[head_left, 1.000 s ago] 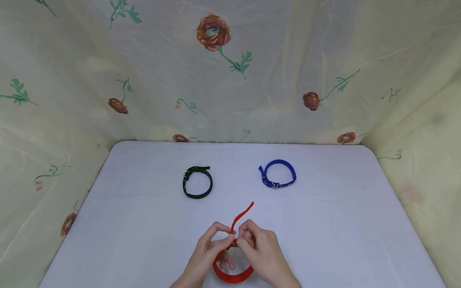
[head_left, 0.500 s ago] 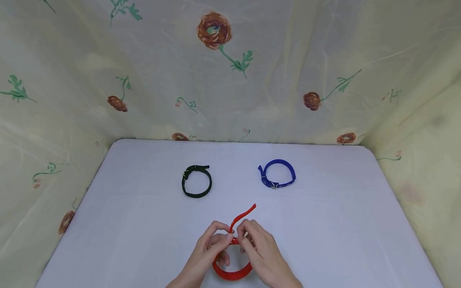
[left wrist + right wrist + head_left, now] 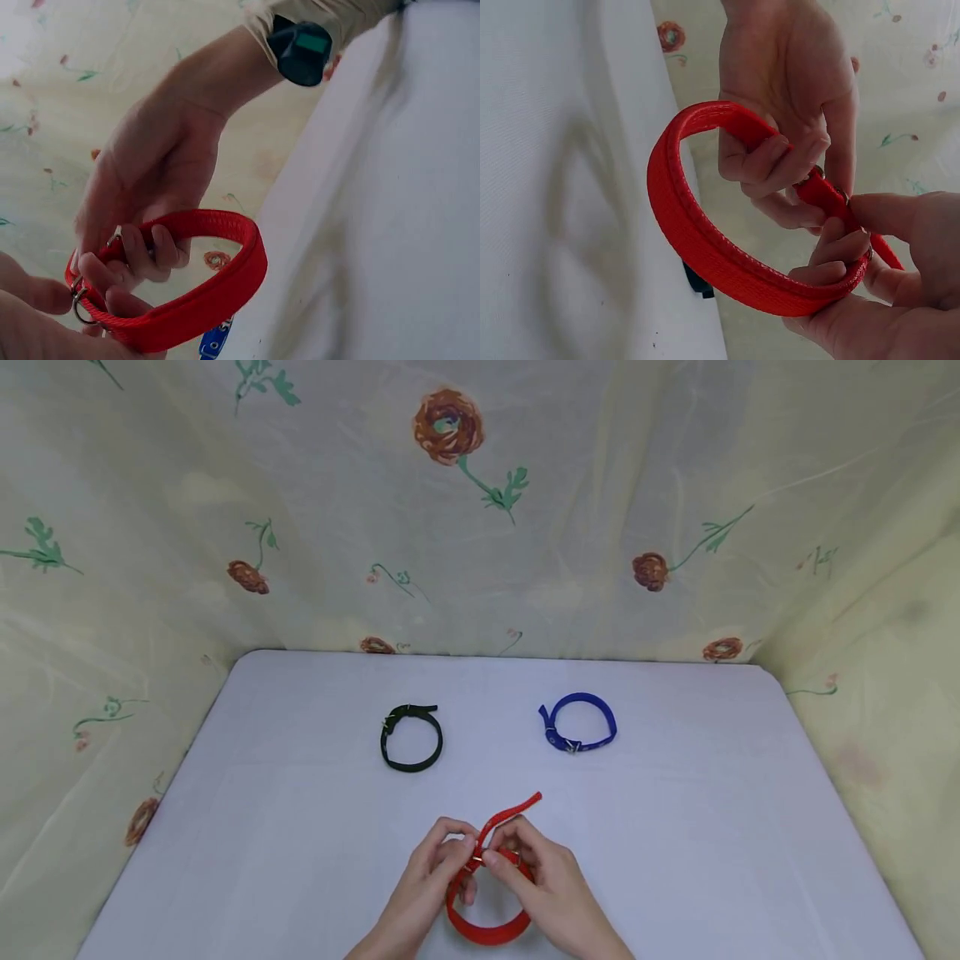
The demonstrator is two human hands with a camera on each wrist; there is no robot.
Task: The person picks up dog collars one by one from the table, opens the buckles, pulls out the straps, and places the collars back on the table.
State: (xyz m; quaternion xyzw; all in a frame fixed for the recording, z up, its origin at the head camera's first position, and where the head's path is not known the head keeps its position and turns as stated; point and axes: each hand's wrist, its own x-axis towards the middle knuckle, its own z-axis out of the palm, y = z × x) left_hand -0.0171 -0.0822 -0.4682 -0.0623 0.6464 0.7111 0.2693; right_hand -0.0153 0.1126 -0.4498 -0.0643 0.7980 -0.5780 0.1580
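Note:
A red collar (image 3: 489,935) is held up between both hands near the front of the table, its band forming a loop. My left hand (image 3: 426,878) pinches it on the left beside a metal fitting (image 3: 477,859), with fingers curled inside the loop. On the other side, my right hand (image 3: 553,881) pinches the strap with thumb and fingers. The strap's loose end (image 3: 525,806) sticks up to the right beyond the fingers. A metal ring (image 3: 81,309) on the collar shows in the left wrist view. Fingers partly hide the buckle area.
A dark green collar (image 3: 412,767) lies buckled in a loop at the back left of the white table (image 3: 300,827). At the back right lies a blue collar (image 3: 611,724), also looped. Flowered cloth (image 3: 570,527) walls the table at the back and sides.
The loose strap end has swung to the right and lower. My right fingers have shifted left along the strap, and more of the red band and metal fitting shows between the hands.

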